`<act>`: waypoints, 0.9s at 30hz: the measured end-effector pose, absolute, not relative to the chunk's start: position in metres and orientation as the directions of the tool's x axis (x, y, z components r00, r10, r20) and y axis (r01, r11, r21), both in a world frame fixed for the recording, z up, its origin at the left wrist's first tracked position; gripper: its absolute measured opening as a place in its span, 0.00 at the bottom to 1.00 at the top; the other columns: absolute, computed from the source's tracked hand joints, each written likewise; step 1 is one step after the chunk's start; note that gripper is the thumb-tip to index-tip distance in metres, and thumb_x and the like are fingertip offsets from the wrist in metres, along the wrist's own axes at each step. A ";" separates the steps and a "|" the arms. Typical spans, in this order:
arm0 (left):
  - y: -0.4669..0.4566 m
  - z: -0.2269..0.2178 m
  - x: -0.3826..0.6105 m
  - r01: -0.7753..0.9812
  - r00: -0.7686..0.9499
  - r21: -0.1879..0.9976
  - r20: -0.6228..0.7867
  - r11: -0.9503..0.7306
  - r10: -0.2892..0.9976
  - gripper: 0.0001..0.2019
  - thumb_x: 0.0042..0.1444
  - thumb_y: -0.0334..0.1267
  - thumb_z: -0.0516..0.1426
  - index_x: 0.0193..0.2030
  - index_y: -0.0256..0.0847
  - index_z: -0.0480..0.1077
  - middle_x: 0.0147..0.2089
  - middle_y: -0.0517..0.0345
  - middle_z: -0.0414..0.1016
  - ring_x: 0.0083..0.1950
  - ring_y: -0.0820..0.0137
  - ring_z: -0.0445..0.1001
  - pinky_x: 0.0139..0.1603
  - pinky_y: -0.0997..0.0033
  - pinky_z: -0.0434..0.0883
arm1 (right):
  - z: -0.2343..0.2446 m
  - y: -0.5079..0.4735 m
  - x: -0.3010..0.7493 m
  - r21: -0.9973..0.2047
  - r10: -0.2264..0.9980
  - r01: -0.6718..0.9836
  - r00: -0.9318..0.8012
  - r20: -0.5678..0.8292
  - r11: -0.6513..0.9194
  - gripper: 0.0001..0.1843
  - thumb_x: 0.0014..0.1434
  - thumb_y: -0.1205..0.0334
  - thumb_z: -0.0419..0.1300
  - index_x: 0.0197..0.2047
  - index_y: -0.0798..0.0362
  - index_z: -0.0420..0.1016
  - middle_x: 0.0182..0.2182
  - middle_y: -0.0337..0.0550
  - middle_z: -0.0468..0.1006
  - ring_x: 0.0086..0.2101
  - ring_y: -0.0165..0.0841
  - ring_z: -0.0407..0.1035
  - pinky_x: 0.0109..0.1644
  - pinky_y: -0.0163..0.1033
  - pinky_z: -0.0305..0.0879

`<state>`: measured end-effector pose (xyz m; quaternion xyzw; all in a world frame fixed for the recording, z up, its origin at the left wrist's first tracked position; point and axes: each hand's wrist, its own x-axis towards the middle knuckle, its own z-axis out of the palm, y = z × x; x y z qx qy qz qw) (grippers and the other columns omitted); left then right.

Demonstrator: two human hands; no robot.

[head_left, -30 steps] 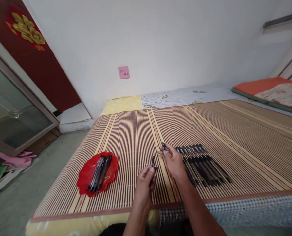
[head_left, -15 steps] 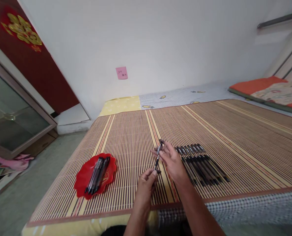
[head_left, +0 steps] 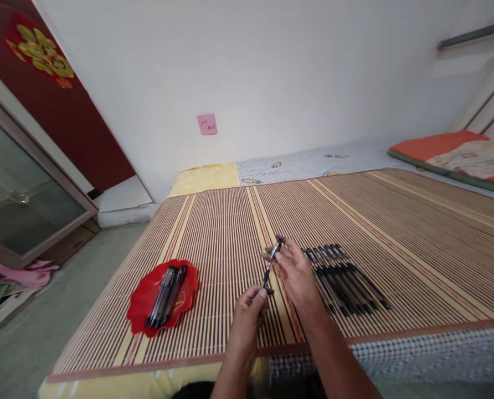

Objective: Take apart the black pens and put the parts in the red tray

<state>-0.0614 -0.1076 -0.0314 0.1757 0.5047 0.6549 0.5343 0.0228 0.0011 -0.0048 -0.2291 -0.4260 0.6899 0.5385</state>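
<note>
Both hands hold one black pen (head_left: 271, 267) above a striped bamboo mat (head_left: 396, 221). My left hand (head_left: 247, 316) pinches the pen's lower end between thumb and fingers. My right hand (head_left: 293, 270) grips its upper end, where the cap sits. Just right of my right hand lies a row of several black pens (head_left: 342, 277), side by side on the mat. To the left, a red plate (head_left: 147, 291) with a wavy rim holds several more black pens (head_left: 166, 295).
The mat covers a bed that runs to a white wall with a pink note (head_left: 207, 124). An orange cushion (head_left: 458, 152) lies at the far right. A glass door (head_left: 18, 188) and a grey floor (head_left: 31, 343) are to the left.
A second ago my hands were apart, the left with the pen body and the right with a cap. They have come together, and the two pieces now form one pen.
</note>
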 end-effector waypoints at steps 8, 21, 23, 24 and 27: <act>-0.107 -0.030 -0.063 -0.541 -0.383 0.838 -0.325 0.075 0.865 0.22 0.40 0.52 0.71 0.34 0.37 0.74 0.23 0.68 0.58 0.22 0.80 0.51 0.23 0.78 0.47 | -0.004 -0.001 0.023 -0.872 0.895 -0.486 -0.412 0.172 -0.057 0.23 0.56 0.57 0.65 0.55 0.48 0.71 0.39 0.44 0.82 0.42 0.41 0.79 0.54 0.52 0.71; -0.111 -0.025 -0.069 -0.520 -0.448 0.854 -0.238 -0.035 0.862 0.22 0.43 0.53 0.70 0.31 0.37 0.69 0.23 0.68 0.56 0.23 0.80 0.49 0.24 0.78 0.49 | -0.013 -0.008 0.011 -0.956 0.852 -0.290 -0.489 0.187 0.043 0.15 0.58 0.50 0.63 0.44 0.51 0.71 0.32 0.43 0.83 0.35 0.36 0.78 0.44 0.44 0.74; -0.112 -0.025 -0.068 -0.515 -0.444 0.857 -0.237 -0.030 0.864 0.24 0.43 0.55 0.69 0.31 0.37 0.69 0.22 0.69 0.54 0.23 0.80 0.48 0.23 0.78 0.48 | -0.013 -0.010 0.010 -0.960 0.855 -0.275 -0.482 0.190 0.059 0.16 0.58 0.49 0.63 0.44 0.51 0.71 0.32 0.44 0.83 0.35 0.37 0.79 0.44 0.45 0.75; -0.113 -0.025 -0.067 -0.509 -0.440 0.860 -0.234 -0.026 0.867 0.24 0.43 0.56 0.69 0.31 0.37 0.69 0.22 0.70 0.52 0.22 0.80 0.47 0.23 0.77 0.47 | -0.014 -0.012 0.010 -0.962 0.857 -0.265 -0.478 0.191 0.066 0.17 0.58 0.49 0.63 0.44 0.51 0.71 0.32 0.44 0.83 0.34 0.38 0.79 0.44 0.45 0.75; -0.113 -0.029 -0.063 -0.479 -0.452 0.877 -0.214 -0.033 0.866 0.24 0.44 0.58 0.67 0.29 0.38 0.66 0.20 0.71 0.50 0.21 0.80 0.45 0.22 0.76 0.45 | -0.018 -0.016 0.010 -0.970 0.858 -0.220 -0.473 0.197 0.101 0.18 0.58 0.47 0.62 0.44 0.51 0.71 0.32 0.46 0.83 0.34 0.39 0.79 0.42 0.46 0.77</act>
